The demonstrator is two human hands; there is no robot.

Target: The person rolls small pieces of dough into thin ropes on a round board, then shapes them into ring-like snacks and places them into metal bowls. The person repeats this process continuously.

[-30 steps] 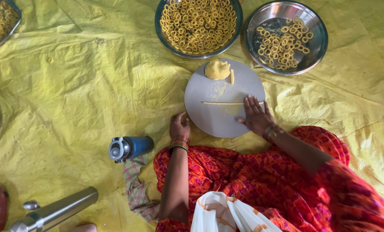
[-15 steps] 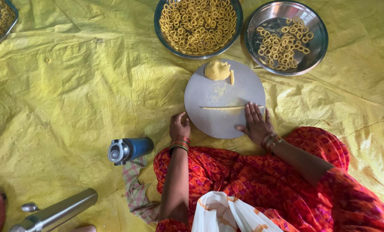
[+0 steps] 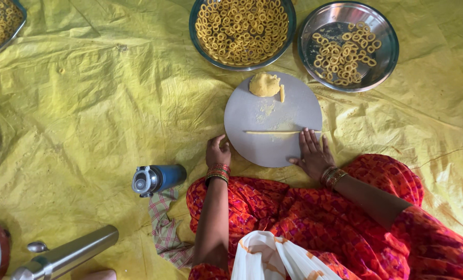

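Our right hand [image 3: 313,153] lies flat with its fingers spread and extended, the fingertips resting on the right end of a thin dough rope [image 3: 278,132]; nothing is pinched. Our left hand [image 3: 217,152] is loosely curled, its fingers touching the left rim of the round grey board [image 3: 252,148] and holding nothing. The dough rope lies straight across the middle of this board, running left to right. At the far edge of the board sits a lump of yellow dough [image 3: 264,84], with a short dough piece [image 3: 282,93] just beside it on the right. Beyond the board stand two metal bowls: the left bowl [image 3: 242,32] heaped with dough rings, the right bowl [image 3: 348,45] partly filled with them. Everything rests on a crumpled yellow sheet [image 3: 96,103]. Near the left hand lies a blue bottle [image 3: 159,179] on its side, touching a checked cloth [image 3: 165,228]; a steel cylinder [image 3: 68,254] lies at the lower left.
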